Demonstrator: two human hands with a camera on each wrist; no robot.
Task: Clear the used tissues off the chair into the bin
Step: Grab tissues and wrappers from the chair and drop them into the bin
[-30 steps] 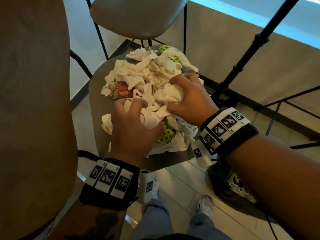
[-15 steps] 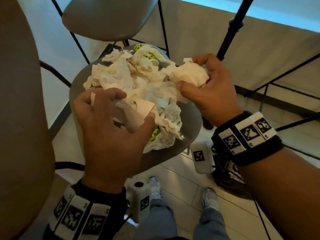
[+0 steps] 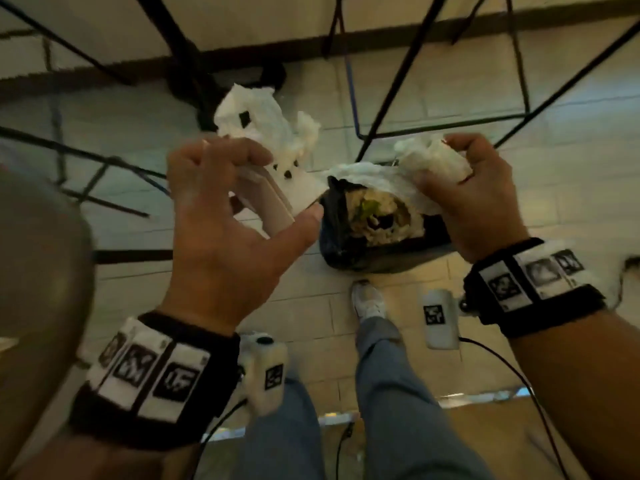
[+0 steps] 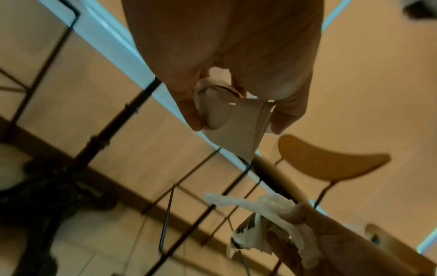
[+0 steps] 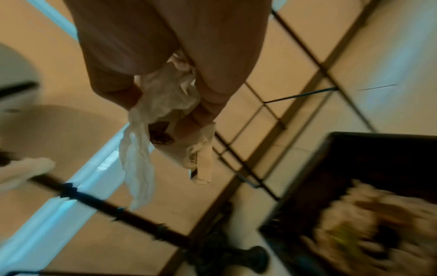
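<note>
A person stands over a bin [image 3: 332,216] on the tiled floor [image 3: 304,317], both hands full of used tissues. The left hand [image 3: 221,237] has its fingers and thumb curled round a wad [image 3: 263,123] of crumpled white tissue with dark specks, bunched together with a flat folded piece of pale card or paper [image 4: 238,128]; the wad stands up above the knuckles, to the left of the bin. The right hand [image 3: 481,199] grips a second wad [image 3: 433,161], white and wrinkled, with a long limp strip [image 5: 139,168] trailing down and a printed slip [image 5: 201,160] hanging beside it; the lettering on the slip is too blurred to read. This wad hangs above the bin's right rim. The bin is lined with a black bag and already holds a heap of pale tissue with a green-yellow scrap in it. Black-and-white coded marker tags [image 3: 152,372] ring both wrists. A chair seat [image 3: 41,258] shows at the left edge, and black metal legs [image 3: 391,84] cross the floor behind.
</note>
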